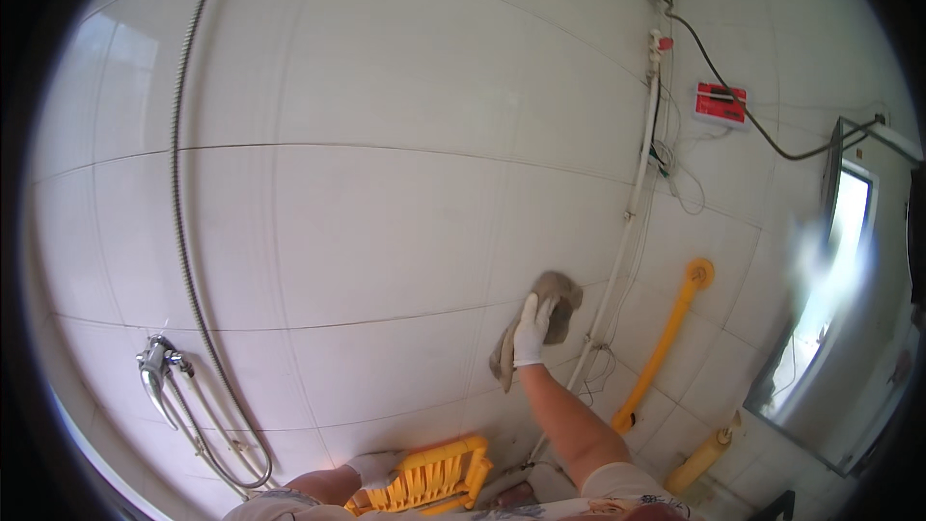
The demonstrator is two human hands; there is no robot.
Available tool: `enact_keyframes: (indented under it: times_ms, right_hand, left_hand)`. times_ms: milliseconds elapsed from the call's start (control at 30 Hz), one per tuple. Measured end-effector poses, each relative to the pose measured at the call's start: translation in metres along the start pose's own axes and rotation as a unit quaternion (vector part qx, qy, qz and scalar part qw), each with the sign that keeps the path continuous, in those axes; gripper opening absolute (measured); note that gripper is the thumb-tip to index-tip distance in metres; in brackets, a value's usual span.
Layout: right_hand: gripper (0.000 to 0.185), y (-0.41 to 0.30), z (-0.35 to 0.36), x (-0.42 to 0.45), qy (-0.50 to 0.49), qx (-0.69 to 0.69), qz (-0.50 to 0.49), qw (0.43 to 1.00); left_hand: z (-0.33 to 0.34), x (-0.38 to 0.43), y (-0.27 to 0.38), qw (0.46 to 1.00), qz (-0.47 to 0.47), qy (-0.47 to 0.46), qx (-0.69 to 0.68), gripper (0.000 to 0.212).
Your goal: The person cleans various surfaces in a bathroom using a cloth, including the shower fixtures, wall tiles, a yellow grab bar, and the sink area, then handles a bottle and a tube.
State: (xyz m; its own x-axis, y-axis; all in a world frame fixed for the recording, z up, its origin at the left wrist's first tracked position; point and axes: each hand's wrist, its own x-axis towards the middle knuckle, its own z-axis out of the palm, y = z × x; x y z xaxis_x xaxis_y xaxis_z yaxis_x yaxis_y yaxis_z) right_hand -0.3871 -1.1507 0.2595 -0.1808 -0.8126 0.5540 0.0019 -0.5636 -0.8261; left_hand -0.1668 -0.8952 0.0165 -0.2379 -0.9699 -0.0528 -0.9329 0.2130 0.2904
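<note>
My right hand, in a white glove, presses a grey-brown cloth flat against the white tiled wall. Part of the cloth hangs below the palm along the wrist side. Low in the view, my left hand, also in a white glove, grips the upper left edge of a yellow slatted fold-type seat by the wall. Its fingertips are partly hidden there.
A chrome mixer tap with a metal shower hose is on the left. Rightward are a white pipe, loose wires, a red-and-white box, a yellow grab bar, another yellow bar and a mirror-fronted cabinet.
</note>
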Motion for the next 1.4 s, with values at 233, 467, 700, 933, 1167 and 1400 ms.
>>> enact_keyframes:
  times_ms: [233,467,700,933,1167,1400]
  right_hand:
    - [0.051,-0.165,0.073,0.037,-0.117,-0.214,-0.492,0.836]
    - [0.051,-0.298,0.149,0.033,0.004,-0.258,-0.701,0.665]
    - [0.038,-0.216,0.185,-0.131,-0.220,-0.235,-0.724,0.610]
    - [0.031,-0.025,0.197,-0.264,-0.668,-0.203,-0.346,0.627]
    - [0.032,0.077,0.148,-0.317,-0.669,-0.326,-0.307,0.593]
    - [0.033,0.111,0.124,-0.319,-0.659,-0.363,-0.353,0.556]
  left_hand:
    - [0.008,0.001,-0.002,0.997,0.021,0.056,-0.053,0.042]
    - [0.022,0.006,-0.010,0.998,0.008,0.057,-0.040,0.053]
    - [0.015,-0.042,0.025,0.974,0.075,0.170,-0.132,0.038]
    - [0.049,-0.133,0.032,0.949,-0.054,0.200,-0.236,0.035]
    - [0.113,-0.283,0.042,0.871,-0.271,0.295,-0.284,0.033]
    - [0.201,-0.407,0.082,0.721,-0.563,0.318,-0.249,0.025]
